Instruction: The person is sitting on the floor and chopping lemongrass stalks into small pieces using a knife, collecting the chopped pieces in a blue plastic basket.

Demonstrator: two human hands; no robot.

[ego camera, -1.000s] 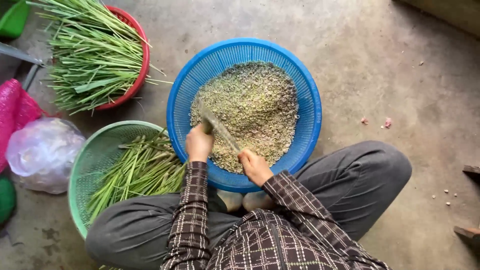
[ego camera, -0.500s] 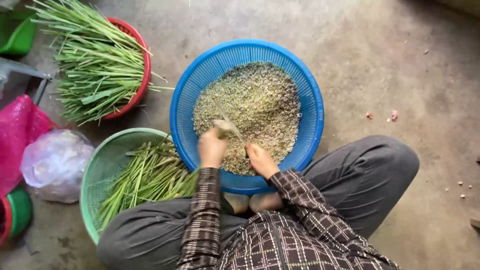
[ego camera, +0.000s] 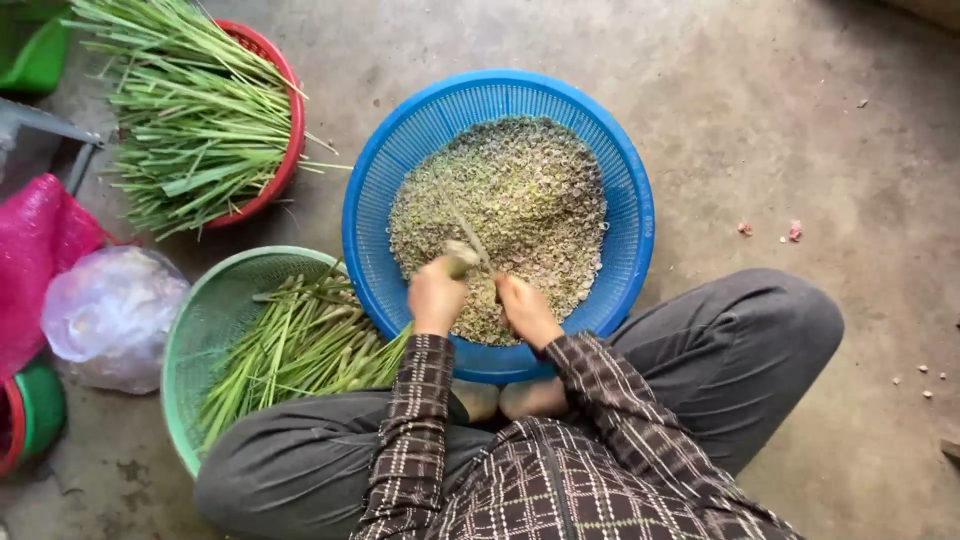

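Stalk (ego camera: 462, 258) in left hand (ego camera: 437, 296); right hand (ego camera: 524, 308) beside, over blue basket (ego camera: 630, 200).

Single head cam, looking nearly straight down from above the seated person, fairly close. Both hands meet just below frame centre over the round blue plastic basket (ego camera: 620, 200); lap beneath them, concrete floor (ego camera: 780, 110) beyond.

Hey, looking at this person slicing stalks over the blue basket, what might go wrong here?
The left hand pinches a short stalk close to the knife held by the right hand, so a slip might nick fingers. Slices could also miss the blue basket and land on the concrete floor.
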